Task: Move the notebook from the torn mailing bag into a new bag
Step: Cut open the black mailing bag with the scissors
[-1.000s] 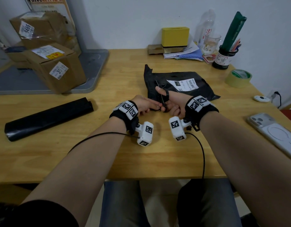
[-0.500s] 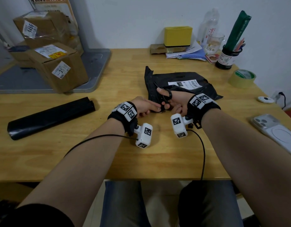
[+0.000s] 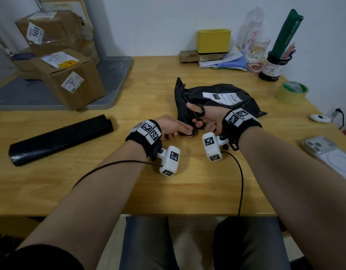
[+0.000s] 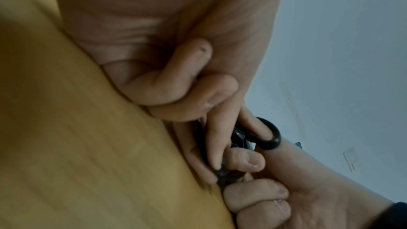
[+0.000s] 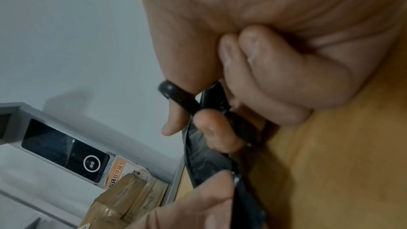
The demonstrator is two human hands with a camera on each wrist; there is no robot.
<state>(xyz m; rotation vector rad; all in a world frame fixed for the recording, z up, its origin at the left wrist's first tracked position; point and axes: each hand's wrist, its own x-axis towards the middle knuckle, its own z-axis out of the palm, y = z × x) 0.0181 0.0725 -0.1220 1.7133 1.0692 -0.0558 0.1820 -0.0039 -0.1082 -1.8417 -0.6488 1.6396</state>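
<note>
A black mailing bag [image 3: 217, 98] with a white shipping label [image 3: 224, 97] lies on the wooden desk [image 3: 168, 188]; whatever is inside it is hidden. My right hand [image 3: 205, 119] grips black scissors [image 3: 199, 115], thumb through one handle ring [image 5: 176, 95], the blades along the bag's left edge. My left hand [image 3: 174, 128] pinches the near corner of that bag [image 4: 226, 173] between thumb and fingers, right beside the scissors. A rolled black bag [image 3: 61, 139] lies on the desk to the left.
Cardboard parcels [image 3: 71, 78] sit on a grey tray at the back left. A yellow box [image 3: 214, 40], papers, a glass, a pen pot [image 3: 271, 67] and a tape roll [image 3: 292, 92] line the back right. A phone [image 3: 332, 154] lies at the right edge.
The right hand with the scissors has worked a little farther along the bag's left edge. My left hand keeps its pinch on the bag's corner.
</note>
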